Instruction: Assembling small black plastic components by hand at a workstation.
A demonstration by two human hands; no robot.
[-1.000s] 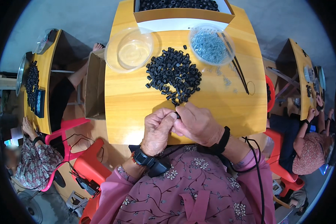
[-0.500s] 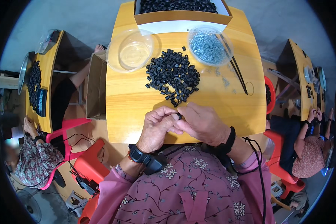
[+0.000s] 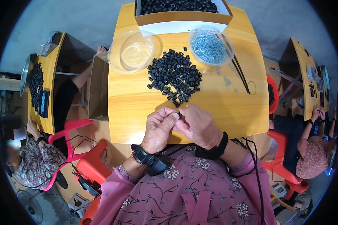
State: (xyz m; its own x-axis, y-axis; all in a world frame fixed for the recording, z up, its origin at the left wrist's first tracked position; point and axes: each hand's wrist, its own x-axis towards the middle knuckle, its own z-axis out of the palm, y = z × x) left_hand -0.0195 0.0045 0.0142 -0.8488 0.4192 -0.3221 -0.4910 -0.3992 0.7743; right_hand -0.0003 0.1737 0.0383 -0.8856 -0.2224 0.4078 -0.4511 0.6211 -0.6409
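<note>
Close together at the table's near edge, my left hand [image 3: 159, 127] and my right hand [image 3: 199, 125] pinch at one spot. Between their fingertips shows a small black cylindrical part [image 3: 179, 116], mostly covered by the fingers. My left thumb and forefinger grip it; the right fingers press against its other side, and whether they hold something small as well is hidden. Just beyond my fingers lies a loose pile of short black cylindrical parts [image 3: 174, 73], some with a hole in the end.
A clear round tub [image 3: 114, 56] stands left of the pile. Another tub [image 3: 231, 56], right, holds small shiny bluish pieces; black tweezers [image 3: 241, 73] lean on it. A box [image 3: 184, 18] of black parts stands at the back. A rubber band [image 3: 252, 88] lies right. People sit at side tables.
My right hand has drawn slightly nearer and turned a little, while both hands stay together at the black part. The pile and tubs stay the same.
</note>
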